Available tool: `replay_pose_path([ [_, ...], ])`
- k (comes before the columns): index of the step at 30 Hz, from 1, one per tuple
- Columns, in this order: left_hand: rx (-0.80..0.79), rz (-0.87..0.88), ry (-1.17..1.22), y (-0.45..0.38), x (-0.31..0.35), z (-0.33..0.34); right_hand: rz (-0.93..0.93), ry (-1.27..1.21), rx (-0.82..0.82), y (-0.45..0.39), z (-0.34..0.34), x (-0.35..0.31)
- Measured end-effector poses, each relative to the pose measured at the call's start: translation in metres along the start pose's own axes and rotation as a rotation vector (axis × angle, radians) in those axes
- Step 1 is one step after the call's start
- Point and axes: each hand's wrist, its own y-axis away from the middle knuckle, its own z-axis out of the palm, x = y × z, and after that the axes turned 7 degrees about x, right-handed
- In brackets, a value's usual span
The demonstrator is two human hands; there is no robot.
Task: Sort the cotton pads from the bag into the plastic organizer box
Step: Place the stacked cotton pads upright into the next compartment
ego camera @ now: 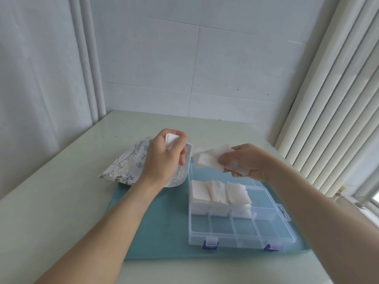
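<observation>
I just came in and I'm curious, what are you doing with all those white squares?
A person is moving square white cotton pads from a patterned plastic bag into a clear plastic organizer box on a teal mat. The left hand pinches a few pads above the bag, and the right hand holds a small bunch above the box. Three compartments in the far row already hold pads; the near row holds none.

My left hand (164, 154) and right hand (244, 162) are bare: no gloves, rings or watch. Both my forearms are uncovered up to the frame edge; no sleeve is in view
</observation>
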Motion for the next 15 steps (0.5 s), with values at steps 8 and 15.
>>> replay_pose_path([
  [8,-0.039,-0.133,-0.248,0.004,-0.016,0.010,-0.115,-0.092,-0.249,0.012,-0.036,0.009],
  [15,-0.406,-0.502,0.009,0.011,-0.006,0.016,-0.164,0.107,-0.508,0.011,-0.024,0.005],
])
